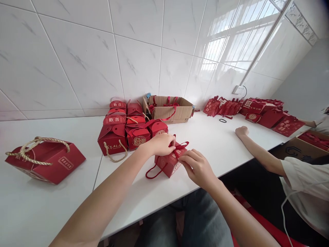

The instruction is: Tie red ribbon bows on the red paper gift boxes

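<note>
A small red gift box (169, 165) with gold print stands on the white table in front of me, a dark red cord handle (153, 175) hanging down its near left side. Across its top runs a red ribbon (183, 145) with a loop sticking up. My left hand (162, 144) pinches the ribbon from the far left. From the right, my right hand (197, 168) has thumb and forefinger closed on the ribbon at the box's top edge. The fingers partly cover where the ribbon crosses.
Several red gift boxes (112, 137) are grouped left of centre, beside a cardboard box (171, 113) of ribbons. A larger red box (61, 164) with gold rope lies far left. Right are red bags (219, 107), a black ring (222, 120) and a co-worker's arm (259, 151) on the table.
</note>
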The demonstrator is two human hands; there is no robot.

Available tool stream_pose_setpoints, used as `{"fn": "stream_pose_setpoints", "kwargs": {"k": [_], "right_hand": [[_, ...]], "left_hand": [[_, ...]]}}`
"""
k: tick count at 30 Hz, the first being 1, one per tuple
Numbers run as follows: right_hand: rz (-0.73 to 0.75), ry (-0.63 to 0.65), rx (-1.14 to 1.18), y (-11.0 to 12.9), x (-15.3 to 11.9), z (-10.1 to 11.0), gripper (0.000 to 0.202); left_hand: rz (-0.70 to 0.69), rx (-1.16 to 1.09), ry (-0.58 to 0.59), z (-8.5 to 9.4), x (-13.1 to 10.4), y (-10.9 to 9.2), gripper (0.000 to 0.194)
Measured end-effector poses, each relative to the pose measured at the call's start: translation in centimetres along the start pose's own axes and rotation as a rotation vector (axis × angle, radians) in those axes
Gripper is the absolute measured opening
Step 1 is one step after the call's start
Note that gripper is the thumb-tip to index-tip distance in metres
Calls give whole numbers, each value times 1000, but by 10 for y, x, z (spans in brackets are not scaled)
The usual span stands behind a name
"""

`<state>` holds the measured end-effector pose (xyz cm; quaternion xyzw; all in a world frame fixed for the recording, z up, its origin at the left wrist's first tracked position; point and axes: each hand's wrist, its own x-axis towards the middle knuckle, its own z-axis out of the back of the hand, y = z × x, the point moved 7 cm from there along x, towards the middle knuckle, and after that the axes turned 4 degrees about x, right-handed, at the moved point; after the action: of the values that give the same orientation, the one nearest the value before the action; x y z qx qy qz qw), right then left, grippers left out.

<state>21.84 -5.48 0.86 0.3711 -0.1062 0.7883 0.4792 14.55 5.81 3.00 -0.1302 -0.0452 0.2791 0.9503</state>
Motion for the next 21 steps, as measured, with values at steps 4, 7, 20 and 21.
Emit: {"fn": "stream_pose_setpoints", "kwargs": {"k": [4,7,20,21], "right_hand": [[2,12,-25,-1,1,2,17],[-7,11,-20,-2,0,5,18],[-166,-149,232,-35,46,23,13],[-207,-97,245,-42,54,17,13]], "left_hand": [[-8,53,-11,1,0,-3,10],[-13,107,-19,4,-1,-3,11],[136,-60,-88,25,-14,18,37],[220,-50,-94,32,-21,25,42]]}}
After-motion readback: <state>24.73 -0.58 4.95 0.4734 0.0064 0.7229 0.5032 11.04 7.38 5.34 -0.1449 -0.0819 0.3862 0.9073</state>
